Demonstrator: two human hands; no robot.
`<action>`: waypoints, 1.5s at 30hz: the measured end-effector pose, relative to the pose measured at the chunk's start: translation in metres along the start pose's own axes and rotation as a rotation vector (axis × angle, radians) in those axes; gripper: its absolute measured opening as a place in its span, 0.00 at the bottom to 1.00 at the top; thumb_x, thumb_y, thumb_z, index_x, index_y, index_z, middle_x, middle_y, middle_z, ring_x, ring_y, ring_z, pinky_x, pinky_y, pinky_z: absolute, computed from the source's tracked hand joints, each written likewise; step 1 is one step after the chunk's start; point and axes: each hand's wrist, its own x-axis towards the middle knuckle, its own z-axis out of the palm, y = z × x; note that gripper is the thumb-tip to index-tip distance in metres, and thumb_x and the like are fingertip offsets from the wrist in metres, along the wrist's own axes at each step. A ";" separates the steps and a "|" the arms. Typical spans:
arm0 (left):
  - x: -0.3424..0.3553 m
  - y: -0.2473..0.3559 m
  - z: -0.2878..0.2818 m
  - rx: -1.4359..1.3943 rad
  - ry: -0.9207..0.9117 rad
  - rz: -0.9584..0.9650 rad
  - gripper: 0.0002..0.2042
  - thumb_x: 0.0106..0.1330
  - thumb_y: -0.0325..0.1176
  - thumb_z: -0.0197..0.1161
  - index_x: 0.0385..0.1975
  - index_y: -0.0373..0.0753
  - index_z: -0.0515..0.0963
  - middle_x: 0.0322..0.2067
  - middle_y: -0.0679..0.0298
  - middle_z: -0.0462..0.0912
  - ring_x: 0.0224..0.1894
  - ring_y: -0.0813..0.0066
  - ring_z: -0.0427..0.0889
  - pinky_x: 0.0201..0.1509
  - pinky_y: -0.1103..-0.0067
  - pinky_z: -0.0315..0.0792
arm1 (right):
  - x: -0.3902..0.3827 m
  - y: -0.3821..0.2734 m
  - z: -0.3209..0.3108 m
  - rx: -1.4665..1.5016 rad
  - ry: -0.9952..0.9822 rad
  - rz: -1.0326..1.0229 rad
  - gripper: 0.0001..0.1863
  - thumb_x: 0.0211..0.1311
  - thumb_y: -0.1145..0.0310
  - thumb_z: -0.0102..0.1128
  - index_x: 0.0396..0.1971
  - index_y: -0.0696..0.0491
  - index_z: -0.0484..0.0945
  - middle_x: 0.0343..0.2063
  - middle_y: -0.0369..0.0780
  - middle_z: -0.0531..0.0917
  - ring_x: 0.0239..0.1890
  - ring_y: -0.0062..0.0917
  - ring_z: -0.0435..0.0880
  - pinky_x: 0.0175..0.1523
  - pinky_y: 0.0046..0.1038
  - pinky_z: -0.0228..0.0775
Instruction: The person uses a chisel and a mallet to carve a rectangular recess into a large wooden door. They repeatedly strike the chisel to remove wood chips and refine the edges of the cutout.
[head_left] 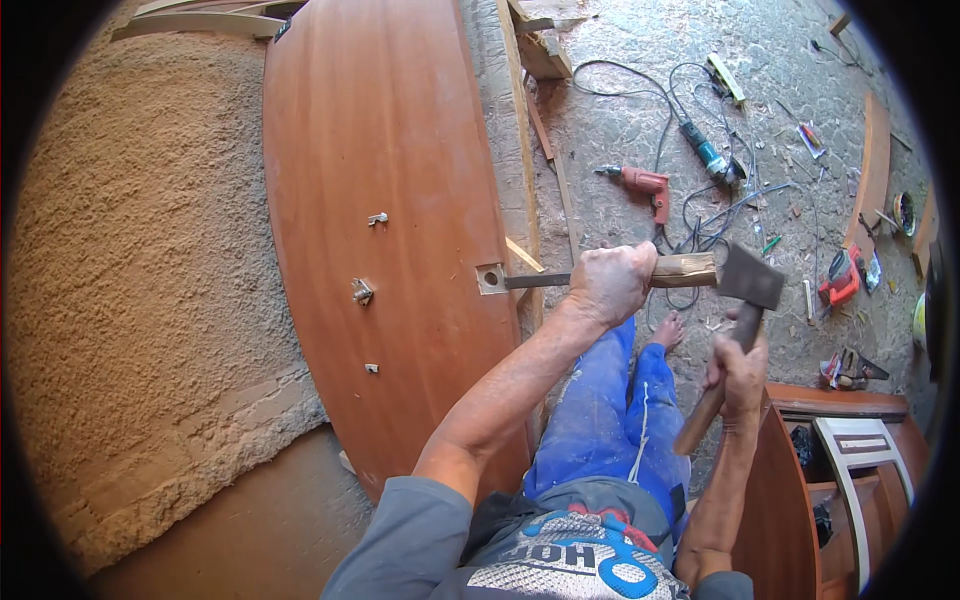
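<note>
My left hand (612, 287) is wrapped round a wood-handled chisel (540, 281). The chisel lies level, its tip at a small square recess with a round hole (490, 279) near the right edge of a reddish-brown wooden door panel (420, 150). In my right hand (738, 375) is a hammer (752, 280), held by its wooden handle, its metal head close to the butt of the chisel handle. Whether the two touch is hard to tell. On the panel lie a small metal fitting (377, 219), a metal hinge-like piece (362, 291) and another little metal piece (372, 369).
A rough plastered wall (150, 220) runs along the left. On the dusty floor are a red drill (645, 188), a teal angle grinder (708, 152) with looping cords and a red power tool (843, 278). A wooden cabinet (785, 490) stands at lower right.
</note>
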 end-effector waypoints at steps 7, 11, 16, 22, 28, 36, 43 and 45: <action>-0.002 -0.005 0.003 -0.029 -0.007 -0.007 0.15 0.59 0.44 0.70 0.33 0.42 0.74 0.26 0.53 0.85 0.33 0.50 0.88 0.35 0.58 0.81 | 0.004 -0.008 0.000 -0.416 -0.193 -0.003 0.19 0.61 0.75 0.60 0.52 0.57 0.70 0.19 0.32 0.73 0.12 0.14 0.70 0.16 0.20 0.62; 0.005 -0.003 -0.020 -0.147 -0.240 -0.043 0.12 0.57 0.43 0.71 0.33 0.43 0.81 0.32 0.52 0.87 0.39 0.49 0.88 0.44 0.57 0.81 | 0.000 0.008 -0.005 -0.185 -0.038 0.052 0.20 0.61 0.74 0.62 0.53 0.58 0.71 0.18 0.33 0.74 0.11 0.15 0.70 0.15 0.20 0.61; 0.008 0.005 -0.022 -0.090 -0.535 -0.042 0.08 0.57 0.32 0.63 0.33 0.40 0.86 0.37 0.48 0.88 0.44 0.50 0.88 0.50 0.60 0.82 | -0.006 0.019 -0.011 -0.130 -0.014 0.062 0.22 0.60 0.75 0.61 0.54 0.57 0.69 0.17 0.33 0.73 0.10 0.16 0.70 0.14 0.21 0.63; -0.037 -0.015 -0.087 0.126 -0.020 -0.187 0.09 0.65 0.38 0.67 0.35 0.40 0.80 0.29 0.54 0.86 0.36 0.55 0.89 0.38 0.62 0.82 | -0.020 0.025 -0.021 -0.194 0.053 0.066 0.22 0.60 0.74 0.59 0.55 0.57 0.69 0.17 0.32 0.71 0.11 0.16 0.70 0.15 0.21 0.64; -0.090 -0.099 -0.096 0.141 0.041 -0.577 0.21 0.60 0.49 0.75 0.38 0.38 0.77 0.32 0.53 0.87 0.38 0.50 0.88 0.41 0.60 0.81 | -0.030 0.025 -0.016 -0.153 0.029 0.104 0.23 0.59 0.74 0.59 0.55 0.58 0.68 0.17 0.33 0.72 0.11 0.17 0.70 0.14 0.23 0.64; -0.070 -0.120 -0.156 -0.022 0.786 -0.172 0.15 0.62 0.26 0.71 0.49 0.40 0.82 0.36 0.58 0.88 0.41 0.67 0.89 0.47 0.73 0.82 | -0.031 0.025 -0.008 -0.157 -0.005 0.076 0.20 0.62 0.77 0.59 0.53 0.57 0.69 0.18 0.34 0.75 0.10 0.17 0.71 0.14 0.23 0.65; -0.029 0.017 -0.043 -0.030 0.152 0.206 0.08 0.60 0.34 0.67 0.29 0.43 0.73 0.21 0.59 0.81 0.26 0.57 0.86 0.27 0.63 0.79 | -0.025 0.036 0.001 -0.148 -0.080 0.109 0.23 0.58 0.73 0.61 0.54 0.57 0.68 0.17 0.34 0.72 0.10 0.18 0.71 0.14 0.24 0.67; -0.022 0.015 -0.020 -0.078 0.154 0.213 0.09 0.61 0.36 0.65 0.30 0.42 0.72 0.22 0.57 0.82 0.25 0.55 0.86 0.27 0.62 0.79 | -0.025 0.035 0.003 -0.160 -0.077 0.128 0.23 0.58 0.74 0.61 0.54 0.57 0.68 0.16 0.34 0.72 0.10 0.19 0.72 0.14 0.24 0.67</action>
